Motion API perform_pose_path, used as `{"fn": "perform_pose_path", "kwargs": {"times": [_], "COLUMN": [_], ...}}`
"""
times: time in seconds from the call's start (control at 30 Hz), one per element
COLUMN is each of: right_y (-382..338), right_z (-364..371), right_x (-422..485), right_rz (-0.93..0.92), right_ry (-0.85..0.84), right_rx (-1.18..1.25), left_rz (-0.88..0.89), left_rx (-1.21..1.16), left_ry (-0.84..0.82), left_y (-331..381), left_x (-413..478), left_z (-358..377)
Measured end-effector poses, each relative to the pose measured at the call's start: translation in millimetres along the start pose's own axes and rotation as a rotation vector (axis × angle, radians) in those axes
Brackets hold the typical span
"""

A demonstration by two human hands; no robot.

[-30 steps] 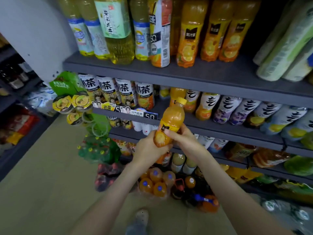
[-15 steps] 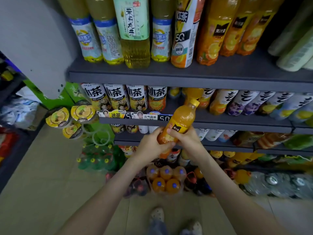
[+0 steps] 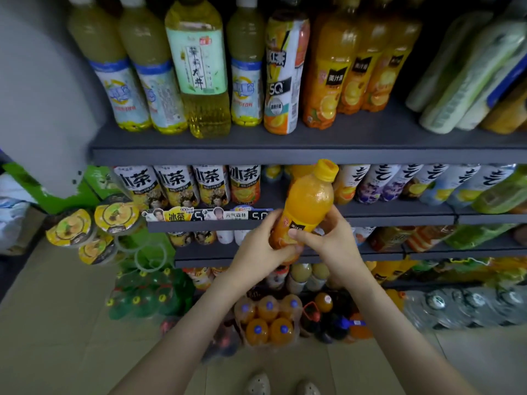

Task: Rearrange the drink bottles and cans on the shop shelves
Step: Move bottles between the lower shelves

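A small orange juice bottle [image 3: 308,200] with a yellow cap is held tilted to the right in front of the second shelf [image 3: 399,216]. My left hand [image 3: 260,250] grips its base from the left. My right hand [image 3: 330,238] grips its lower part from the right, thumb across the dark label. Its cap reaches the front edge of the top shelf [image 3: 256,156]. Behind it another orange bottle [image 3: 298,171] stands between the iced tea bottles [image 3: 245,185] and white-labelled bottles [image 3: 350,181].
Large bottles fill the top shelf: green tea [image 3: 199,67], yellow drinks [image 3: 246,81], orange juice [image 3: 328,75]. Yellow-lidded cups [image 3: 94,226] hang at the left. Shrink-wrapped packs [image 3: 268,317] and green bottles [image 3: 145,292] sit on the floor below. My shoes [image 3: 281,386] show at the bottom.
Both hands have lifted the orange bottle a little higher and to the right, toward the second shelf. The view has tipped upward and moved closer to the shelves.
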State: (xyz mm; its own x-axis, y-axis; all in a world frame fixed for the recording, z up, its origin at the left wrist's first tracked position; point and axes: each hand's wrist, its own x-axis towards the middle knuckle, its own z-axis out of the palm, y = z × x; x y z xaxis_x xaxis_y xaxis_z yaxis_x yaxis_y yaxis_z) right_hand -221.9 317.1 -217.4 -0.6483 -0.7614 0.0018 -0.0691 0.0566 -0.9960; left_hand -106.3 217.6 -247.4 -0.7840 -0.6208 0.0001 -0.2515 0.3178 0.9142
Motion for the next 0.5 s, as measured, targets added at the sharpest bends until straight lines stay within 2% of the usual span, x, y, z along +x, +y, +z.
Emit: {"fn": "perform_pose_path", "kwargs": {"times": [0.1, 0.23, 0.5], "right_y": [-40.3, -76.7, -97.1], "right_z": [1.8, 2.1, -40.9], "right_x": [6.3, 18.2, 68.1], "right_rz": [-0.146, -0.271, -0.337], "right_ry": [0.004, 0.104, 0.423], "right_rx": [0.016, 0.025, 0.034], "left_rz": [0.141, 0.272, 0.312], "left_rx": [0.036, 0.064, 0.189], "left_ry": [0.054, 0.154, 0.445], "left_y": [31.2, 56.8, 66.1], "left_x": [10.9, 22.6, 42.4], "left_z": [-23.3, -43.0, -46.8]}}
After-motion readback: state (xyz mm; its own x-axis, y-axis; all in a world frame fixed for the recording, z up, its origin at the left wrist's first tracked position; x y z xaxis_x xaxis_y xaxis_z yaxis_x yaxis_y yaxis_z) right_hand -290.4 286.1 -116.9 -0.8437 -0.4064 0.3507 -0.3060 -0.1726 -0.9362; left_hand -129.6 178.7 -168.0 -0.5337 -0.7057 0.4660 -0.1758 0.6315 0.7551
